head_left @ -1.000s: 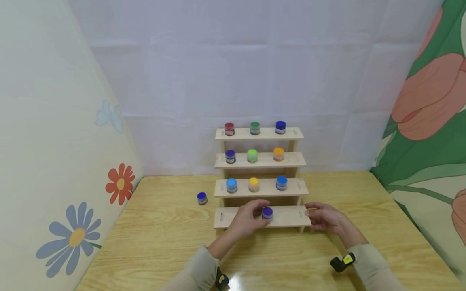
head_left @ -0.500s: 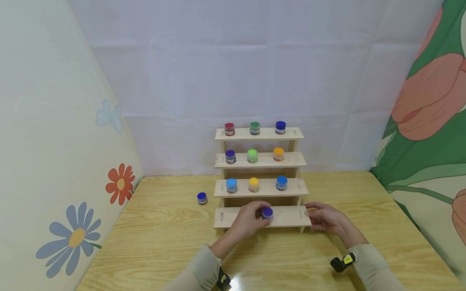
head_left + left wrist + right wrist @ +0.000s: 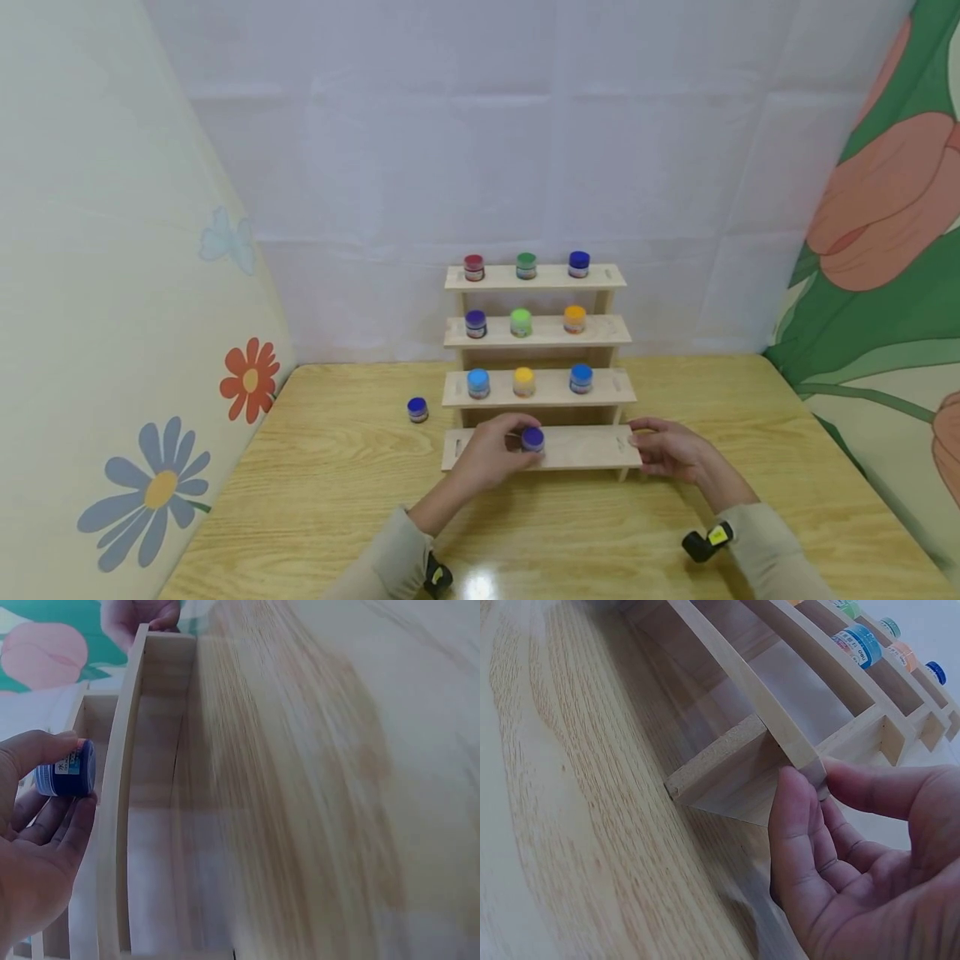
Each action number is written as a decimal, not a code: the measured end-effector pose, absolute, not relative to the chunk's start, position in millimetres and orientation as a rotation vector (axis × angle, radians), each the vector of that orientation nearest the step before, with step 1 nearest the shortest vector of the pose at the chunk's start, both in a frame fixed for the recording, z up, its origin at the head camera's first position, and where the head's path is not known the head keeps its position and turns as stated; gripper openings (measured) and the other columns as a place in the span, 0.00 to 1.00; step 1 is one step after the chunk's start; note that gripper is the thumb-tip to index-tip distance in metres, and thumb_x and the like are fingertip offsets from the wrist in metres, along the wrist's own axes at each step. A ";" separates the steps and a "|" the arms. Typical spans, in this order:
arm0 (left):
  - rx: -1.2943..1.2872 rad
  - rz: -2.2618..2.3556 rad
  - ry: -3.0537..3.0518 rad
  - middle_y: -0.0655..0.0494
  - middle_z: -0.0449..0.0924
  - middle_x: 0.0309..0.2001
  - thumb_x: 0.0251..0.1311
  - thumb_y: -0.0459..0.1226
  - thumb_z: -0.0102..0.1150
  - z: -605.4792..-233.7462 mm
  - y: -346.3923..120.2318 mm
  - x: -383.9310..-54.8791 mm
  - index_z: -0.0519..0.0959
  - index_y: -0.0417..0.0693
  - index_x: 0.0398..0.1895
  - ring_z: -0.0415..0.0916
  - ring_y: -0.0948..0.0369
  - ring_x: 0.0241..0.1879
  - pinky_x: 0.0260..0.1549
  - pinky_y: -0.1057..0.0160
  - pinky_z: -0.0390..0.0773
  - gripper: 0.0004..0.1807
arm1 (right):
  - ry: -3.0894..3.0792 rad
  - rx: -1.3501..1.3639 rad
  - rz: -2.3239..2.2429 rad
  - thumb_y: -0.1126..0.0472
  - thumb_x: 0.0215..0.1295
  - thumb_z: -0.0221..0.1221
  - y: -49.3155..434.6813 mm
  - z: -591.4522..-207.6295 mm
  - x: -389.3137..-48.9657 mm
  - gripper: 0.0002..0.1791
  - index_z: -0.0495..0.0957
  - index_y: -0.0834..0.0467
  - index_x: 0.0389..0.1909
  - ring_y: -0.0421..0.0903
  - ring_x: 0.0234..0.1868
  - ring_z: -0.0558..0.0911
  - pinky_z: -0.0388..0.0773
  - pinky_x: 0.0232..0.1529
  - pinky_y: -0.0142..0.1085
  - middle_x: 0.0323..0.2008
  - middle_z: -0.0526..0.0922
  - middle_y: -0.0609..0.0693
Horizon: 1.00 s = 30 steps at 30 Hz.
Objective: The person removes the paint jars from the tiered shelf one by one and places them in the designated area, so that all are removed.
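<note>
Left hand (image 3: 487,454): thumb and fingers curl round a violet-lidded jar (image 3: 532,440), spread only as far as its width, and pinch it by its sides.
Violet-lidded jar: upright at the bottom shelf (image 3: 588,447), near the middle of its length (whether its base touches the wood, I cannot tell).
Right hand (image 3: 672,452): thumb and fingers are drawn together on the right end of the bottom shelf, gripping its corner.
Sleeves: pale cuffs, the left (image 3: 378,554) and the right (image 3: 780,554), each with a small black device at the wrist.
Wooden stand (image 3: 611,358): four stepped shelves, standing on the desk (image 3: 337,500).
Second shelf up: a light blue jar (image 3: 477,383), a yellow jar (image 3: 523,381) and a blue jar (image 3: 581,378), left to right.
Third shelf up: a dark purple jar (image 3: 476,324), a lime jar (image 3: 521,322) and an orange jar (image 3: 574,319).
Top shelf: a red jar (image 3: 473,267), a green jar (image 3: 527,266) and a navy jar (image 3: 578,264).
Loose jar (image 3: 417,409): blue-lidded, upright on the desk, left of the stand and apart from it.
Backdrop: creased white cloth (image 3: 375,167) behind, with a flower-painted panel (image 3: 142,333) on the left and a leafy panel (image 3: 885,333) on the right.
</note>
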<state>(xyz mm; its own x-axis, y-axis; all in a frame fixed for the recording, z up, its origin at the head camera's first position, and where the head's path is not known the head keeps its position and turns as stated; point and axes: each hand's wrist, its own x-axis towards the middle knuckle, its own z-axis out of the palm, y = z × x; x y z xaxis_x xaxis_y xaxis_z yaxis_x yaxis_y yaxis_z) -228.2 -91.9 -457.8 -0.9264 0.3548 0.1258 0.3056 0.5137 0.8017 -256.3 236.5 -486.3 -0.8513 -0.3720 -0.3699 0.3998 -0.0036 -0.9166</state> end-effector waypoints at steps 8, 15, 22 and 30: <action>0.592 1.462 2.683 0.50 0.82 0.51 0.56 0.33 0.74 -454.6 -115.5 -224.4 0.81 0.44 0.52 0.81 0.53 0.51 0.49 0.64 0.84 0.20 | 1.746 0.023 -1.911 0.65 0.72 0.57 236.4 -485.3 -255.5 0.21 0.67 0.62 0.63 0.40 0.33 0.85 0.85 0.33 0.32 0.34 0.86 0.48; 0.532 1.458 2.715 0.49 0.82 0.51 0.56 0.32 0.74 -447.9 -142.4 -219.1 0.81 0.43 0.52 0.81 0.51 0.52 0.51 0.61 0.84 0.20 | 1.742 0.024 -1.913 0.65 0.71 0.58 237.2 -483.2 -253.9 0.20 0.69 0.61 0.62 0.40 0.32 0.84 0.85 0.33 0.32 0.33 0.85 0.47; 0.443 1.477 2.775 0.53 0.83 0.49 0.54 0.31 0.75 -441.4 -172.9 -212.4 0.82 0.45 0.52 0.81 0.53 0.51 0.52 0.57 0.84 0.20 | 1.750 0.036 -1.910 0.65 0.71 0.59 237.2 -481.6 -253.4 0.23 0.67 0.62 0.64 0.40 0.31 0.84 0.86 0.34 0.33 0.33 0.86 0.47; 0.355 1.456 2.846 0.48 0.83 0.51 0.56 0.31 0.74 -443.5 -209.9 -215.6 0.81 0.41 0.55 0.81 0.50 0.52 0.52 0.54 0.84 0.22 | 1.745 0.042 -1.897 0.65 0.72 0.58 237.6 -483.2 -255.7 0.22 0.67 0.62 0.64 0.40 0.32 0.85 0.86 0.34 0.33 0.34 0.86 0.47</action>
<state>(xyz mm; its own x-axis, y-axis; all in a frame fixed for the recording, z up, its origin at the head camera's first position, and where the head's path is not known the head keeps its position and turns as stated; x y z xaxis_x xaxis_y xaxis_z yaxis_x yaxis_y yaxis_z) -215.6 -209.9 -443.5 -0.9728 0.1613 0.1661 0.2291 0.5667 0.7914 -255.7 237.6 -483.2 -0.8448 -0.3728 -0.3839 0.4135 0.0005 -0.9105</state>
